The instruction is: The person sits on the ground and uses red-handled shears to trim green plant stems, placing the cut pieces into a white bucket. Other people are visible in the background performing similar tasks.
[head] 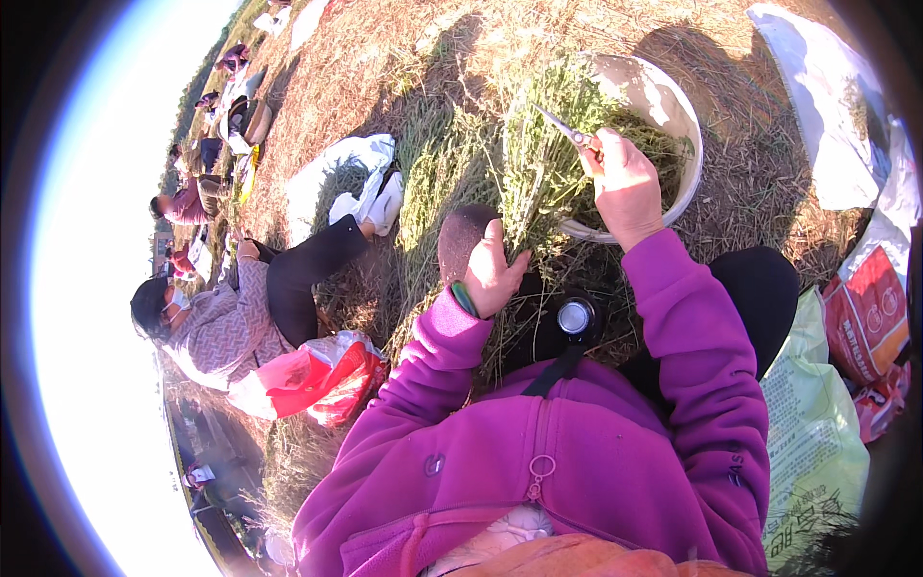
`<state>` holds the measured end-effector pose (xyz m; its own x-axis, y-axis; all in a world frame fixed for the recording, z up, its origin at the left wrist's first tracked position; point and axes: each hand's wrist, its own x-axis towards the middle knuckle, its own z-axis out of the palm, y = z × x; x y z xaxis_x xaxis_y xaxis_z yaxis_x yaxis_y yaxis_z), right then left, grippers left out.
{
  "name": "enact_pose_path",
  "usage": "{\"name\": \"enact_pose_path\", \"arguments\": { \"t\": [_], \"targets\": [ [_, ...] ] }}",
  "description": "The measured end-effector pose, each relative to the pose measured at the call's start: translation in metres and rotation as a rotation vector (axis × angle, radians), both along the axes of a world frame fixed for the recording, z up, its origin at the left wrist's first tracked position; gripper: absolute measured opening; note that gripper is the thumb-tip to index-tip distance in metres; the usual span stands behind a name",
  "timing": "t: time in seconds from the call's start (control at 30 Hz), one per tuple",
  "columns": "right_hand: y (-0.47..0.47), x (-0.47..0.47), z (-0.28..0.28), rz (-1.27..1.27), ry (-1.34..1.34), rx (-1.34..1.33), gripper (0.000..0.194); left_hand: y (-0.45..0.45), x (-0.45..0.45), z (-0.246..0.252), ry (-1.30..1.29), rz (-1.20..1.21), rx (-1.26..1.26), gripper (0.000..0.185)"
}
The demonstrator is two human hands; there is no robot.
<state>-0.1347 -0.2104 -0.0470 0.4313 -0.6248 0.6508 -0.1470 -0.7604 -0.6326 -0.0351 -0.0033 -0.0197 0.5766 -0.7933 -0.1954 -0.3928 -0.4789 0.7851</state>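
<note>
My right hand (626, 189) holds a pair of metal scissors (570, 130), whose blades point up and left over a bunch of green leafy stems (537, 166). The scissor blades look closed together. At the lower end of that bunch, my left hand (492, 274) has its thumb raised and fingers around the stems; a green bangle (464, 298) is on its wrist. Beyond the stems and partly behind my right hand stands a white plastic bucket (691, 155) with green cuttings (652, 148) inside. The bunch's tops lean over the bucket's left side.
Cut plants (443, 166) lie left of the bucket, beside a white sack (310, 184). A masked person (223, 317) sits at the left near a red plastic bag (310, 379); other people are farther off. Right are white sheeting (822, 108), a red bag (869, 317) and a green sack (815, 433).
</note>
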Motion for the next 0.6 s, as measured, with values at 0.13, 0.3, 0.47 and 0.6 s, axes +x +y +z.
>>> {"name": "enact_pose_path", "arguments": {
  "t": [0.13,0.3,0.47,0.6],
  "targets": [
    [-0.023,-0.004,0.002,-0.176,-0.146,0.011,0.027,0.01,0.006,0.006,0.164,0.169,-0.025,0.048],
    [-0.035,-0.015,-0.001,-0.241,-0.018,0.034,0.025,0.011,0.013,0.012,0.384,0.121,-0.174,0.043],
    [-0.035,-0.02,-0.007,-0.294,0.079,0.071,0.027,0.027,0.036,-0.003,0.325,-0.057,-0.232,0.042],
    [-0.018,-0.032,0.007,-0.131,0.12,0.289,0.028,0.03,0.04,0.002,0.276,-0.101,-0.26,0.036]
  ]
}}
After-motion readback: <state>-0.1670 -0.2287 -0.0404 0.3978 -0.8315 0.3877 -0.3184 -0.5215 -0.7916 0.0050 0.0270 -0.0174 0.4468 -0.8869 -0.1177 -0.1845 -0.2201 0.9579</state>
